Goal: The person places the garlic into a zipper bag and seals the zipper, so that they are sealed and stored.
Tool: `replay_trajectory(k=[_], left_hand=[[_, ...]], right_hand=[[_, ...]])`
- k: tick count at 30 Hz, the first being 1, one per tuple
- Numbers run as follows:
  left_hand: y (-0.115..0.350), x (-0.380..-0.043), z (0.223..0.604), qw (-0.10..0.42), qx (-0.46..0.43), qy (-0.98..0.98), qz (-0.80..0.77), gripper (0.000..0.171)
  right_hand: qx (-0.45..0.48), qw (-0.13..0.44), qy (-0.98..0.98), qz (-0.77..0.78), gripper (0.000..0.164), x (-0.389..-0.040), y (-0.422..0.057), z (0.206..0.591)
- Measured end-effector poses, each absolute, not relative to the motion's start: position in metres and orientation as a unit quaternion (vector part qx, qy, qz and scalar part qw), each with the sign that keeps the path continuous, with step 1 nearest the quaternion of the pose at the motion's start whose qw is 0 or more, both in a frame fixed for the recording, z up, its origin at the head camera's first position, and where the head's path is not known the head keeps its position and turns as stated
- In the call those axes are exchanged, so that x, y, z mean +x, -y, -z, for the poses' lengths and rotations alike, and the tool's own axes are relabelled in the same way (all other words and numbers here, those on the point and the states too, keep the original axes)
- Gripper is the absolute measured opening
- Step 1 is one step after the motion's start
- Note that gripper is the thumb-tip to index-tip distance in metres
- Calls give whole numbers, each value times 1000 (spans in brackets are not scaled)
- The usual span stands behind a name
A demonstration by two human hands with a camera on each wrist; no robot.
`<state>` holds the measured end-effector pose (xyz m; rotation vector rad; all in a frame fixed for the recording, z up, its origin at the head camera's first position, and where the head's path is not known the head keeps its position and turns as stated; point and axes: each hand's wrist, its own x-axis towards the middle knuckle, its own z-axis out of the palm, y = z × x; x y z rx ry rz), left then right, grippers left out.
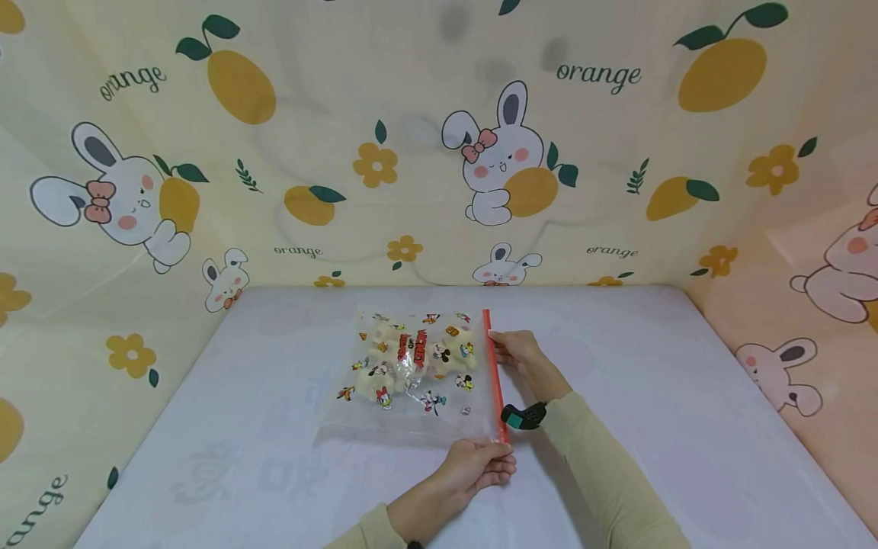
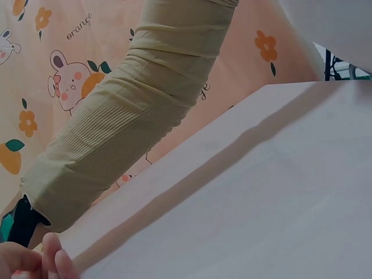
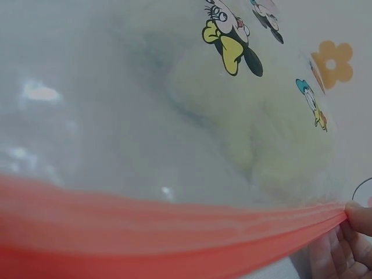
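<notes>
A clear zip bag (image 1: 411, 415) printed with cartoon figures lies on the white table, its red zip edge (image 1: 493, 374) towards the right. Pale yellowish lumpy contents (image 1: 376, 381) show through the plastic; their kind I cannot tell. My right hand (image 1: 524, 354) pinches the far end of the red edge. At the near end, my left hand (image 1: 473, 469) holds the strip's corner between thumb and fingers. In the right wrist view the red strip (image 3: 174, 232) runs to my right thumb and fingers (image 3: 360, 221). Only the fingertips (image 2: 52, 256) of my left hand show in the left wrist view.
White tabletop (image 1: 261, 427) surrounds the bag. Behind and to both sides hangs a cloth backdrop (image 1: 411, 99) with rabbits and oranges. A black band with a teal patch (image 1: 523, 416) sits on my right wrist, close by the red edge.
</notes>
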<state>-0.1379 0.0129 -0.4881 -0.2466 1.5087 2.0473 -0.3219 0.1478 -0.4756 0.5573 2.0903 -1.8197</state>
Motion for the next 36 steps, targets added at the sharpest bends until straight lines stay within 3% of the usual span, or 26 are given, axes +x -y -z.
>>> replay_trajectory(k=[19, 36], left_hand=[[-12, -138, 488, 286, -89, -566, -768, 22], [-13, -137, 489, 285, -84, -564, -770, 21]], right_hand=[[197, 155, -714, 654, 30, -325, -147, 475], [206, 151, -714, 652, 35, -325, -147, 474]])
